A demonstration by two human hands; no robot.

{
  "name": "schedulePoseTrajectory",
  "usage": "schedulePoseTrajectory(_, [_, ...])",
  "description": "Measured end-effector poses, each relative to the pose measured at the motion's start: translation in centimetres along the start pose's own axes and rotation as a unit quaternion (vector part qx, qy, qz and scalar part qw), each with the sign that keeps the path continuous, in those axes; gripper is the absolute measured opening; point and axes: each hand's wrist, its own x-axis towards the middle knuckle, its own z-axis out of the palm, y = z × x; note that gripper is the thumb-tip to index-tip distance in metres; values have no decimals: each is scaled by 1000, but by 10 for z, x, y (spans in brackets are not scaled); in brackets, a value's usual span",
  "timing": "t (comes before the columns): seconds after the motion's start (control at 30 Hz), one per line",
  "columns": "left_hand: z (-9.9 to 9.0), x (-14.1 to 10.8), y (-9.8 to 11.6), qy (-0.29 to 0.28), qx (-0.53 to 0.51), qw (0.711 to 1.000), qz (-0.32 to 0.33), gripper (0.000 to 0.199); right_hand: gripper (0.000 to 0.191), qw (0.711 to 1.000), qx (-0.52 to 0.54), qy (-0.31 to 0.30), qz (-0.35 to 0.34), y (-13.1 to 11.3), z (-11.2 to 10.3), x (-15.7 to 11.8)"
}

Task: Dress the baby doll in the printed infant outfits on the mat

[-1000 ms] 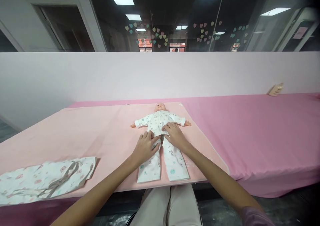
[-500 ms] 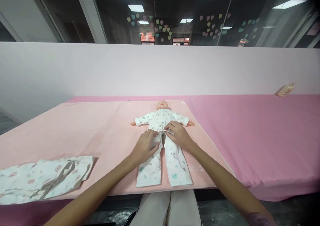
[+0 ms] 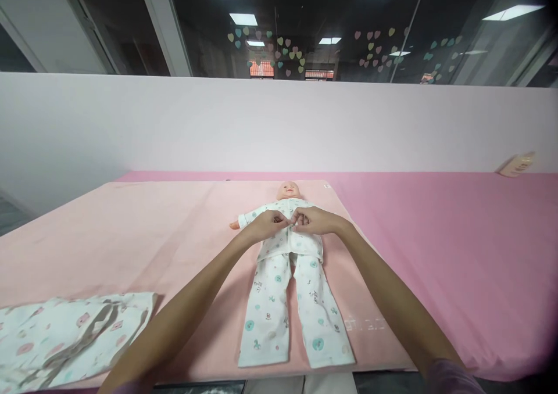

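Note:
A baby doll lies on its back on a light pink mat, its head away from me. It wears a white printed top and matching trousers. Over the doll's chest, my left hand pinches the front edge of the top. My right hand meets it fingertip to fingertip, closed on the same front opening. The top's hem lies down over the trousers' waist. My right hand and forearm hide the doll's arm on the right.
Folded printed cloth lies at the near left of the mat. A darker pink cover spreads on the right. At the back right, a bottle lies by the white wall.
Both hands have moved up from the waist to the chest and come together, pinching the top's front. The top's hem has come down over the waist. The camera view has shifted slightly.

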Motion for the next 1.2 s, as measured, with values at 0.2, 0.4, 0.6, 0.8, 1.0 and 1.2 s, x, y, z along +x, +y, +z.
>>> schedulePoseTrajectory(0.2, [-8, 9, -4, -80, -18, 997, -13, 36, 16, 998, 33, -42, -17, 10, -4, 7])
schedulePoseTrajectory(0.4, [-11, 12, -8, -112, -33, 993, -18, 33, 22, 994, 82, -63, -18, 21, -1, 9])
schedulePoseTrajectory(0.6, [-13, 13, -14, -141, -44, 989, 25, 26, 18, 995, 84, -57, 1, 21, 2, 7])
schedulePoseTrajectory(0.8, [-11, 11, -14, -117, -24, 993, 8, 28, 22, 995, 85, -57, 9, 18, 2, 6])
schedulePoseTrajectory(1.0, [-8, 8, -11, -105, -44, 994, -7, 32, 26, 995, 83, -59, 3, 16, 1, 5])
schedulePoseTrajectory(1.2, [-6, 13, -18, -109, -69, 992, 6, 31, 22, 997, 65, -45, 15, 13, 3, 4])
